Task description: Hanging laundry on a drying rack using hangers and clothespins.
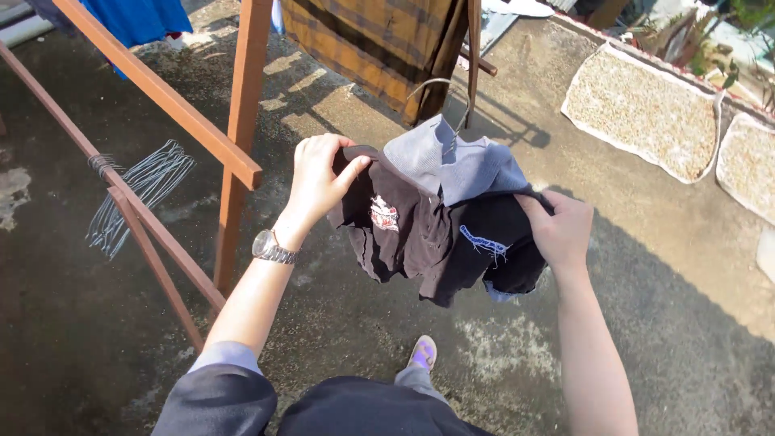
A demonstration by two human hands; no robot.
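Nearest the camera, the person's dark lap fills the bottom edge, and one foot in a purple sandal (422, 353) stands on the stained concrete floor (662, 339) directly below the garment.

Above the foot, both hands hold up a black shirt (428, 238) in mid-air. The left hand (316, 179), with a silver wristwatch (271, 248) on its wrist, is closed around the shirt's upper left edge, fingers curled over the cloth. The right hand (559, 230) pinches the shirt's right side, fingers folded tight into the fabric. The shirt hangs bunched and creased between the two hands. It is black, with a small red-and-white patch on its left half and a strip of light blue stitching on its right half. A grey-blue panel (452, 165) lies across its top, seemingly the lining or back part turned outward. A thin metal hanger hook (454, 101) rises from the top of the shirt.

Left of the shirt stands a reddish-brown wooden drying rack (238, 121), its upright post just beside the left hand and its slanted rails running away to the left. A bundle of wire hangers (137, 194) hangs from the lower rail, well left of the shirt.

Beyond the shirt, a brown checked cloth (371, 44) hangs from the rack, and a blue garment (137, 20) hangs farther left. To the far right of the shirt, pale grain lies spread on white sheets (646, 113) along the floor's edge, with potted plants (694, 40) behind them.
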